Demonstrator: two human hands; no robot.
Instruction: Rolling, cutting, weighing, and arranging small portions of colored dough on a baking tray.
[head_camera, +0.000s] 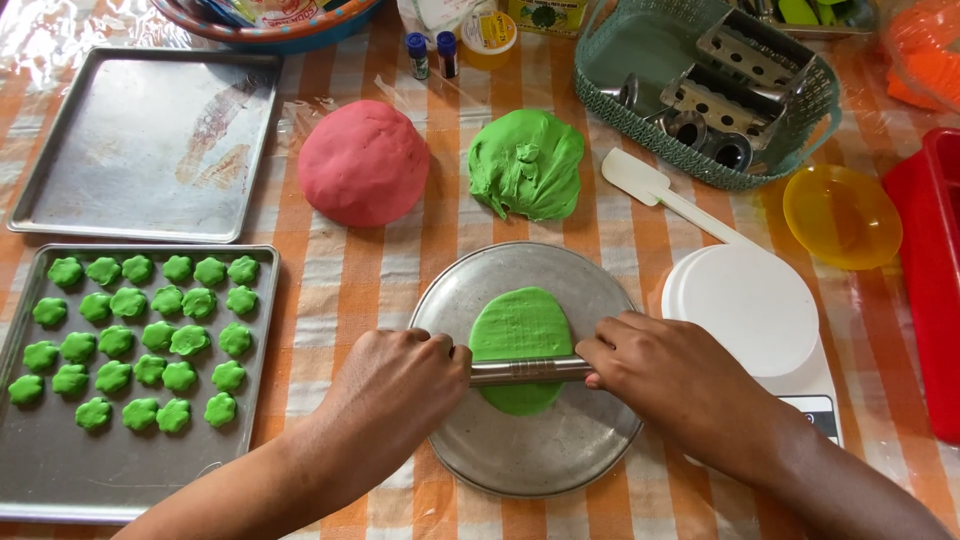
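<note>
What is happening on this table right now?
A person presses a metal rolling pin with the left hand and right hand across a flat piece of green dough on a round metal plate. A tray to the left holds rows of small green dough shapes. Behind lie a pink dough ball and a green dough lump.

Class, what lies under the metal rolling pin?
Flattened green dough lies under the rolling pin, on a round metal plate. The left hand and right hand cover the pin's ends.
</note>
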